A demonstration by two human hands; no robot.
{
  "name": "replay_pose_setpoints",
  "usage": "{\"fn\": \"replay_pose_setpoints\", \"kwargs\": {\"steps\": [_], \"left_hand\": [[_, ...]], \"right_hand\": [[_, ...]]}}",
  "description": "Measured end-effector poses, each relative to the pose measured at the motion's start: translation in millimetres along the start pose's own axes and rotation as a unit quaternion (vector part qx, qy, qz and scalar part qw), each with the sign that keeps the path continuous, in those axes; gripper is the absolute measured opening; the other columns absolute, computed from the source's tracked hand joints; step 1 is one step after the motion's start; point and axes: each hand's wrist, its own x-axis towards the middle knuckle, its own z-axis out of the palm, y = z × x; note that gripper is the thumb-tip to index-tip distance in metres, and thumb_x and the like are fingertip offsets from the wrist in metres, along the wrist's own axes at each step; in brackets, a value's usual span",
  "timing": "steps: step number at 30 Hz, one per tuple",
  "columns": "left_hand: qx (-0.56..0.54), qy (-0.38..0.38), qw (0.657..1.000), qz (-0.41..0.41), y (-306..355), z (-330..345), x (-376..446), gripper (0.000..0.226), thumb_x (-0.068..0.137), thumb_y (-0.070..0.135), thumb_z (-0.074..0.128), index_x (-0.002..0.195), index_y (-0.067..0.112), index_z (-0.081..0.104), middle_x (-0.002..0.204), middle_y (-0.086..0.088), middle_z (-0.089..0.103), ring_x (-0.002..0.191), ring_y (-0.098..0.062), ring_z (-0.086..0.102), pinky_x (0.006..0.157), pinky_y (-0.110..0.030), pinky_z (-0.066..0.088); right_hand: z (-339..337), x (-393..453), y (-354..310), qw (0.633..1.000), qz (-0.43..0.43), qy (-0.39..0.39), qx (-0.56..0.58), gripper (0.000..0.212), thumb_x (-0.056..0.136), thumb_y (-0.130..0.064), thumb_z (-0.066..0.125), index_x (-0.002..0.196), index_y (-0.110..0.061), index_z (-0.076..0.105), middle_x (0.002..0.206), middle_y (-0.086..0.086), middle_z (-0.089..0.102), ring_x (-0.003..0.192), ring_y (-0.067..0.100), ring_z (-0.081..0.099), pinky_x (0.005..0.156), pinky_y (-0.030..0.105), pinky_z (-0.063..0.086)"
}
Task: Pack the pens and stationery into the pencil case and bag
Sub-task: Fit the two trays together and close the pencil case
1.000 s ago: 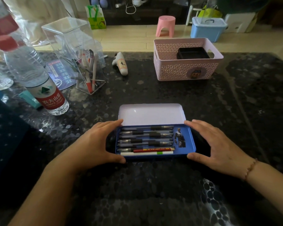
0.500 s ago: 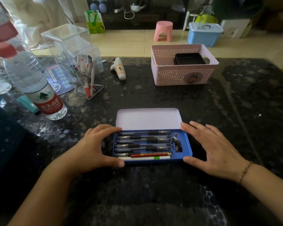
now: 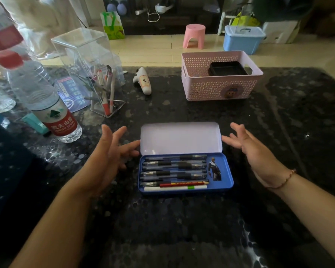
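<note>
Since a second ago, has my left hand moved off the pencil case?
Yes. The left hand has lifted off the pencil case, fingers spread, now beside its open lid.

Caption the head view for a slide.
Open hands, left hand and right hand, flank an open blue pencil case filled with pens.

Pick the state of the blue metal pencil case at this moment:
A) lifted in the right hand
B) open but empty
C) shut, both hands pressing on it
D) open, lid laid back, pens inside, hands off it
D: the blue metal pencil case lies open with its lid laid back and pens inside, while the left hand and right hand hover open beside it, holding nothing.
</note>
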Motion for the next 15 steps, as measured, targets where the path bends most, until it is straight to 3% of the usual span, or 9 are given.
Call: {"fn": "replay_pose_setpoints", "kwargs": {"steps": [4, 9, 12, 14, 15], "left_hand": [[0.029, 0.012, 0.999, 0.03, 11.3, -1.9, -6.9, 0.112, 0.048, 0.095, 0.046, 0.139, 0.03, 0.042, 0.119, 0.002, 0.069, 0.094, -0.016, 0.067, 0.081, -0.04, 0.042], [0.116, 0.007, 0.992, 0.054, 20.9, 4.5, -17.7, 0.057, 0.071, 0.067, 0.064, 0.114, 0.03, 0.066, 0.112, 0.002, 0.071, 0.096, -0.021, 0.068, 0.083, -0.04, 0.049], [0.17, 0.029, 0.983, 0.054, 20.8, 8.8, -22.9, 0.037, 0.078, 0.053, 0.063, 0.104, 0.028, 0.07, 0.098, 0.005, 0.074, 0.09, -0.01, 0.069, 0.078, -0.03, 0.047], [0.228, 0.038, 0.972, 0.03, 19.2, 11.7, -23.3, 0.044, 0.07, 0.064, 0.068, 0.1, 0.031, 0.071, 0.092, 0.008, 0.074, 0.085, -0.006, 0.069, 0.079, -0.03, 0.049], [0.256, 0.031, 0.966, 0.016, 17.6, 13.2, -22.7, 0.049, 0.066, 0.067, 0.069, 0.1, 0.031, 0.07, 0.089, 0.007, 0.074, 0.083, -0.006, 0.069, 0.078, -0.03, 0.052]], "right_hand": [[-10.1, -10.1, 4.9, 0.999, -0.045, 0.021, 0.0, 0.063, 0.09, -0.063, 0.022, 0.146, -0.036, 0.026, 0.127, -0.014, 0.06, 0.128, -0.004, 0.033, 0.093, 0.013, 0.016], [-14.5, -25.7, 9.0, 0.998, -0.06, 0.029, -0.003, 0.049, 0.094, -0.053, 0.029, 0.139, -0.037, 0.037, 0.11, -0.026, 0.061, 0.116, -0.016, 0.042, 0.075, -0.009, 0.027], [-16.2, -36.0, 14.7, 0.994, -0.101, 0.048, 0.004, 0.045, 0.095, -0.052, 0.031, 0.128, -0.03, 0.053, 0.104, -0.02, 0.066, 0.109, -0.01, 0.053, 0.091, 0.006, 0.036], [-14.8, -43.0, 19.3, 0.993, -0.105, 0.027, 0.04, 0.05, 0.089, -0.063, 0.04, 0.116, -0.027, 0.061, 0.103, -0.008, 0.071, 0.104, 0.003, 0.062, 0.091, 0.021, 0.046], [-13.0, -45.4, 20.9, 0.994, -0.095, 0.014, 0.05, 0.049, 0.084, -0.064, 0.047, 0.111, -0.026, 0.063, 0.101, -0.006, 0.072, 0.1, 0.006, 0.065, 0.086, 0.022, 0.051]]}}
